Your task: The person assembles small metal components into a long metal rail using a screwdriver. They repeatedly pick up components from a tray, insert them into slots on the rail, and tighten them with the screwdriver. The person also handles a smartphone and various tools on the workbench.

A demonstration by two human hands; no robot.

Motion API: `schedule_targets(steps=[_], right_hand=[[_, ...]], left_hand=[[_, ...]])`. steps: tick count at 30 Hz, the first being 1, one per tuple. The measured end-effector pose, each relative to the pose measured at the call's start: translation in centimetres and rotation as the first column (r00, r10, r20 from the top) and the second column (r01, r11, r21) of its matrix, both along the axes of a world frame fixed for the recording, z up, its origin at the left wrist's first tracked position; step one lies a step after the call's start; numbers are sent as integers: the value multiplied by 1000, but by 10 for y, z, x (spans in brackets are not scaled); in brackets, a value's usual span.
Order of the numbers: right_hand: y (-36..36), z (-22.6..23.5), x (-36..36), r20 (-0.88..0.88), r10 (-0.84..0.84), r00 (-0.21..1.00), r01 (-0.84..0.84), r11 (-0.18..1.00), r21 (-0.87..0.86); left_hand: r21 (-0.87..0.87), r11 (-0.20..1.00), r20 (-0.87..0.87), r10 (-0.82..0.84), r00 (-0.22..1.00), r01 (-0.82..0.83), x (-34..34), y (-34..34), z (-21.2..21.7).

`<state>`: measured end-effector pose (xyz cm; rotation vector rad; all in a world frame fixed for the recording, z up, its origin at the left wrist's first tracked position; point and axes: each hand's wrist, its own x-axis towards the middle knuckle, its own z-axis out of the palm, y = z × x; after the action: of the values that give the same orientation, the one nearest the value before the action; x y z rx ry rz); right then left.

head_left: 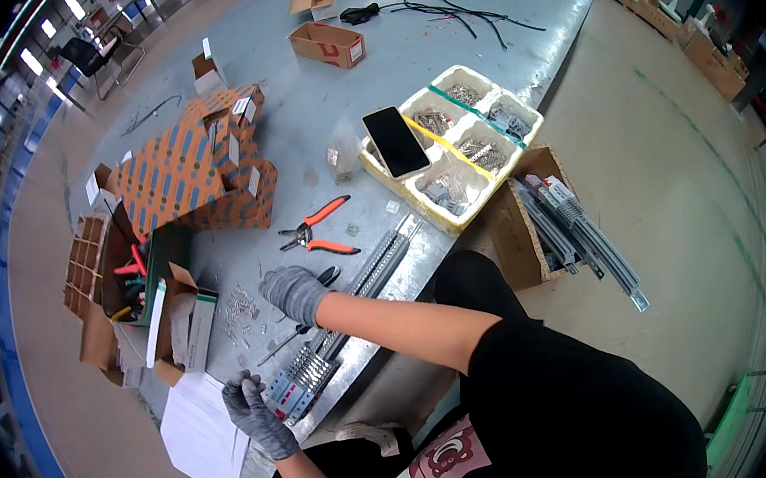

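Observation:
My left hand (257, 416), in a grey glove, is raised beside the near end of a metal rail assembly. Its fingers are curled in a pinch; anything between them is too small to make out. Grey and blue breaker-like modules (289, 396) sit on that end, beside a row of metal terminals (311, 368). The slotted metal rail (384, 262) runs along the table edge. My right hand (295, 294), also gloved, is closed just beyond a screwdriver (284, 345), near scattered small metal parts (240, 312). Its fingertips are hidden. Orange-handled wire strippers (316, 230) lie farther out.
A white foam box (376, 178) of sorted hardware carries a phone (397, 142). Right of the table, a carton (511, 239) holds metal rails (580, 226). Leftward are patterned cardboard (173, 178), a green toolbox (159, 264), an opened carton (187, 327) and papers (202, 434).

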<state>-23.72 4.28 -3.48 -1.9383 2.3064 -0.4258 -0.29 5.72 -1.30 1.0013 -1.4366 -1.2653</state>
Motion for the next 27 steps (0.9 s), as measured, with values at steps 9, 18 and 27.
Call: schedule_targets(steps=[9,18,27], right_hand=[[94,23,-23,997,72,-3,-14,997,-72],[99,-1,-95,998,46,38,169,984,-52],[100,14,-135,985,14,-170,261,965,31]], left_hand=[[-233,938,470,-122,874,256,-96,22,12],[-305,788,777,-119,618,535,-204,18,61],[-243,778,700,-274,660,580,-243,2,47]])
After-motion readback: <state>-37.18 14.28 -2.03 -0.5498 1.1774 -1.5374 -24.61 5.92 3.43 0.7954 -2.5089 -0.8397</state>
